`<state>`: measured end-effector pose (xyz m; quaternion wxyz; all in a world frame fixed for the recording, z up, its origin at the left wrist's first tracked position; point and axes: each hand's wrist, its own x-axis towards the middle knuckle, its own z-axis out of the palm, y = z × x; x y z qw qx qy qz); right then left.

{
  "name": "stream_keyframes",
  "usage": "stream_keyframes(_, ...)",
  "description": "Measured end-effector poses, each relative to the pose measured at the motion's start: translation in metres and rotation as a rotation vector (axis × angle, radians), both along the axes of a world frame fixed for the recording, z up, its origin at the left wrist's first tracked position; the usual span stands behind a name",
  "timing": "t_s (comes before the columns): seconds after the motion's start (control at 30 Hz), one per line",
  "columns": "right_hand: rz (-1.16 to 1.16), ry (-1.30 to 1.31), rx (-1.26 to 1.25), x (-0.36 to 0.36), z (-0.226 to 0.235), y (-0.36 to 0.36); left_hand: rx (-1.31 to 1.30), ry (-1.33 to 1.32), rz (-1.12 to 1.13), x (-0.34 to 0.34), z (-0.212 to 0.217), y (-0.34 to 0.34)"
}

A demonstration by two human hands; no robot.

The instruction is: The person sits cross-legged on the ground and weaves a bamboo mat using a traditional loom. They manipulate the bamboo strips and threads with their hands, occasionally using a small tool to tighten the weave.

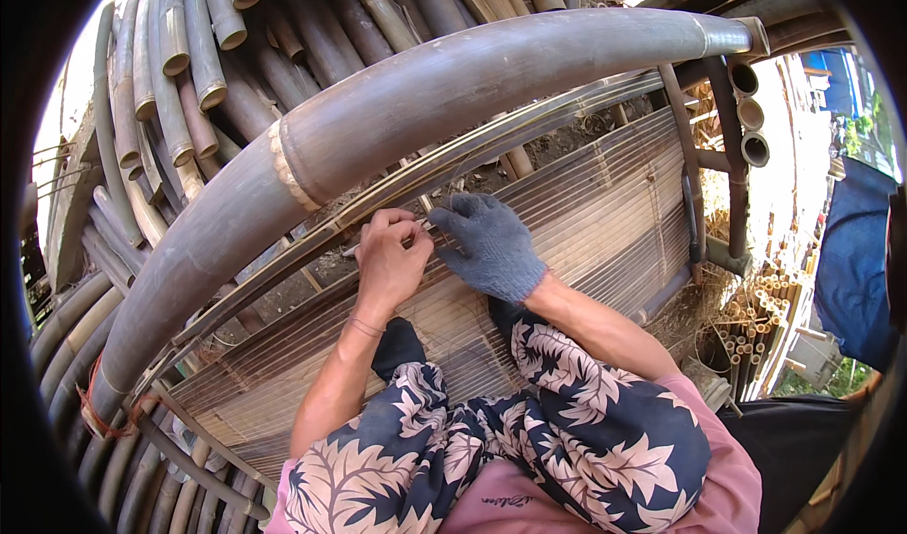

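My left hand [392, 260] is bare, its fingers curled and pinched together at the far edge of a long panel of thin bamboo slats [605, 222]. Close beside it, my right hand [487, 246] wears a grey knit glove and has its fingers bent toward the left fingertips. Something thin and pale seems to lie between the two hands, too small to name. Just beyond the fingers, long narrow bamboo strips [567, 107] run across the frame. A thick bamboo pole [425, 99] spans the far side, past both hands. Fine cords cross the slats.
Stacked bamboo poles [326, 28] fill the far left, and more [61, 331] lie at the left. Cut pole ends [749, 113] stick out at the right. A bundle of thin bamboo [756, 317] and a blue cloth [855, 260] are farther right. My legs rest over the panel.
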<state>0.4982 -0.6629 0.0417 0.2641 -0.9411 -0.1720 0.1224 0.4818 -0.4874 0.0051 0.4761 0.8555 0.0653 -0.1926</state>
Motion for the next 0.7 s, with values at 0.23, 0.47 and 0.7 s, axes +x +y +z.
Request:
stream_keyframes(0.23,-0.033,0.266,0.465,-0.036,0.019,-0.060,-0.594,0.421,0.069,0.010,0.010,0.010)
stream_keyframes(0.47,-0.440,0.098,0.271,-0.157,0.146,-0.243,-0.423,0.382,0.255,0.006,-0.023,0.004)
stream_keyframes(0.7,-1.407,0.060,0.537,-0.304,0.266,-0.460,0.279,-0.149,-0.057,-0.021,-0.032,-0.010)
